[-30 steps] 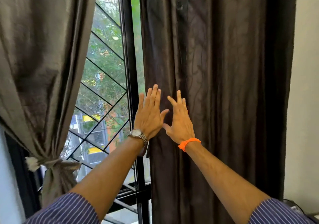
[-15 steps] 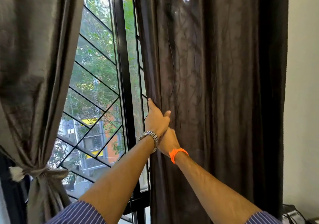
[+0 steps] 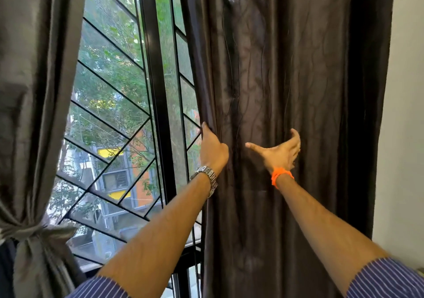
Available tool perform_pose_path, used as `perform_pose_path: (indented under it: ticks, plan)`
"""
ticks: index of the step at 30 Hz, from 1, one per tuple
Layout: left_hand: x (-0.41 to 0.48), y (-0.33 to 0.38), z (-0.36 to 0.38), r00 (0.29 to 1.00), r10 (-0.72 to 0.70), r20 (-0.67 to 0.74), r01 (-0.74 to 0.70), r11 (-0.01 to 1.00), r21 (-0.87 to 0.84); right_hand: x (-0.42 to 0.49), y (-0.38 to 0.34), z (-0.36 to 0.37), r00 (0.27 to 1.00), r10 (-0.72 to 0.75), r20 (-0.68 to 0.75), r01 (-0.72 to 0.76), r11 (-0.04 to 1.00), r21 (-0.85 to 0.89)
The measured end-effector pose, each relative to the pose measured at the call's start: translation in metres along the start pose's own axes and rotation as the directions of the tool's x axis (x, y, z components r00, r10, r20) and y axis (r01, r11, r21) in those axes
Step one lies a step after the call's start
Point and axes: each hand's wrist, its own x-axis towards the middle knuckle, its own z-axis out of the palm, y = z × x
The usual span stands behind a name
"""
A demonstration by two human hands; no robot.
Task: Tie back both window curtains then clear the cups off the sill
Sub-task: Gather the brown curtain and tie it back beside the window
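Note:
The dark brown right curtain (image 3: 286, 68) hangs loose over the right half of the window. My left hand (image 3: 212, 147) grips its left edge at mid height, with the fingers hidden behind the fabric. About a hand's width to the right, my right hand (image 3: 278, 151) lies against the front of the same curtain, thumb spread to the left and fingers loosely curved on the cloth. The grey-brown left curtain (image 3: 34, 91) is gathered and bound with a tie (image 3: 34, 231) at the lower left. No cups or sill are in view.
A black window frame post (image 3: 158, 114) and a diagonal black grille (image 3: 110, 125) stand behind the curtains, with trees and a building outside. A pale wall (image 3: 406, 137) borders the right curtain.
My hands have parted: the left has stayed on the curtain's left edge, pulling it right and uncovering more window, and the right has come out from under the left wrist and moved right across the fabric.

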Motion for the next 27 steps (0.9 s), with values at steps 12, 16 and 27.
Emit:
perform_pose_path:
  ticks: [12,16,27]
  plan:
    - [0.010,-0.022,0.024,0.983,-0.053,0.175,0.076,0.988,-0.131,0.005,0.029,0.043,0.996,-0.035,0.083,0.043,0.995,-0.089]
    - [0.010,-0.038,0.045,0.977,-0.010,0.213,0.054,0.978,-0.201,-0.019,0.014,0.042,0.981,-0.167,0.102,0.171,0.984,-0.039]
    - [0.002,-0.031,0.047,0.908,0.045,0.417,0.148,0.896,-0.419,-0.051,0.014,0.047,0.866,-0.020,0.500,-0.151,0.942,0.300]
